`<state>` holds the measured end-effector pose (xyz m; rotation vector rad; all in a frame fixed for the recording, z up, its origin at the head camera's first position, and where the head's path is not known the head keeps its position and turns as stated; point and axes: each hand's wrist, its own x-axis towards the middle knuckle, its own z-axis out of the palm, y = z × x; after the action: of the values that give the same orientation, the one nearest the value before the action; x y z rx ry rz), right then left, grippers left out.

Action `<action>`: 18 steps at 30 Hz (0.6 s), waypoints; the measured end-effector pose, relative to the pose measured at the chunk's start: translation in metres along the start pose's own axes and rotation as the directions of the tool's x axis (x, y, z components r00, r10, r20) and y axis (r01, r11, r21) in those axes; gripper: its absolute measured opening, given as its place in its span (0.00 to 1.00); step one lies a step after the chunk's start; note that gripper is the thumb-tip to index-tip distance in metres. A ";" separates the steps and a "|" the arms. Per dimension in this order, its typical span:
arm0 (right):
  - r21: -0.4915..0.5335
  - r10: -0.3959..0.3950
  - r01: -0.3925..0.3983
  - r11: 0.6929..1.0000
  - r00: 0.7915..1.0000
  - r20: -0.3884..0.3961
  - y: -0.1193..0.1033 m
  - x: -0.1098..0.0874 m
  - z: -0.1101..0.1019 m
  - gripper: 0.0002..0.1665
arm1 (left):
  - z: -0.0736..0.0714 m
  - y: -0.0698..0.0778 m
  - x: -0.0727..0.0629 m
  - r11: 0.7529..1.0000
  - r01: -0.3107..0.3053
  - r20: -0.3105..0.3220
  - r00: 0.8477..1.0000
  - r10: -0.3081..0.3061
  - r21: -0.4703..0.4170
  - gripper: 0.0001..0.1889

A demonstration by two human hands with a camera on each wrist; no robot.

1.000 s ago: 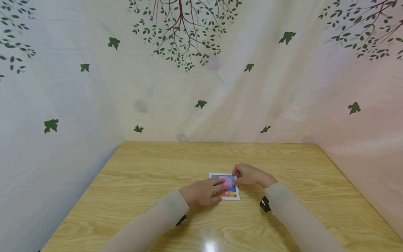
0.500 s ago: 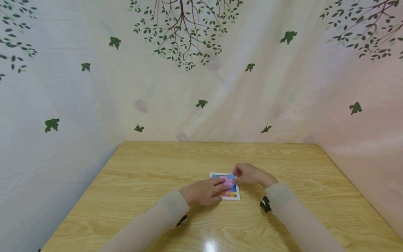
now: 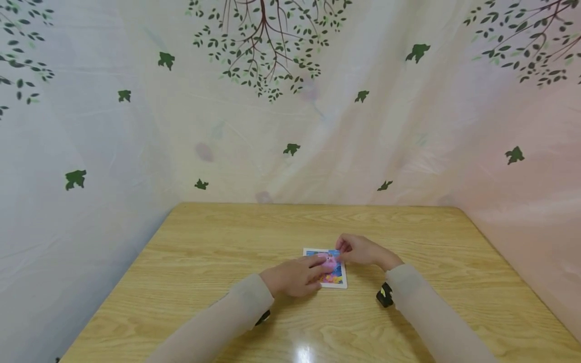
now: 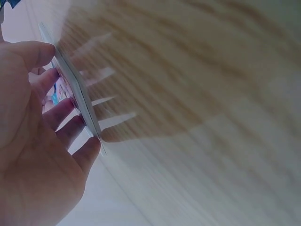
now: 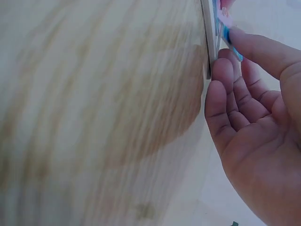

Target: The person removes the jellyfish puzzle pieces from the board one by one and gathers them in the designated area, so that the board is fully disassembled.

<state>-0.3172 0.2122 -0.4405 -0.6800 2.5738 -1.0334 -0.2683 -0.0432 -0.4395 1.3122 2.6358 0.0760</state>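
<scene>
A small picture puzzle (image 3: 333, 279) in a white frame lies flat on the table, showing a pink figure over blue with yellow and orange at its base. My left hand (image 3: 292, 277) rests on its left part with fingers spread, hiding some of the picture. In the left wrist view those fingertips touch the frame's edge (image 4: 77, 89). At the upper right corner my right hand (image 3: 360, 250) pinches a thin blue and pink puzzle piece (image 5: 227, 33) between thumb and fingers. That piece stands tilted up from the board in the right wrist view.
The wood-grain table (image 3: 227, 227) reaches back to a pale curtain (image 3: 245, 151) printed with leaves and branches. More curtain hangs along the left and right sides. Black wrist devices (image 3: 385, 295) sit under both sleeves.
The right hand has shifted very slightly, and the blue piece at the upper right corner shows more between its fingers. The left hand stays on the puzzle.
</scene>
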 end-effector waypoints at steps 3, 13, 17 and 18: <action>0.030 -0.016 0.016 0.999 1.000 0.000 0.005 0.000 0.000 0.10 | 0.000 0.001 -0.001 1.000 0.003 -0.001 1.000 -0.003 0.001 0.30; 0.132 -0.048 0.046 0.990 0.999 0.013 0.014 -0.005 -0.003 0.11 | 0.003 -0.001 0.001 0.999 0.028 0.008 1.000 -0.028 0.024 0.29; 0.132 -0.041 0.040 0.990 0.999 0.008 0.017 -0.011 -0.009 0.11 | 0.005 -0.002 0.003 0.999 0.045 0.014 0.999 -0.045 0.022 0.29; 0.125 -0.037 0.036 0.991 0.999 0.002 0.019 -0.013 -0.012 0.11 | 0.005 -0.002 0.003 0.999 0.046 0.015 0.999 -0.046 0.022 0.29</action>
<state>-0.3170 0.2377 -0.4442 -0.6981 2.4761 -1.1918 -0.2705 -0.0422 -0.4454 1.2532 2.6598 0.0310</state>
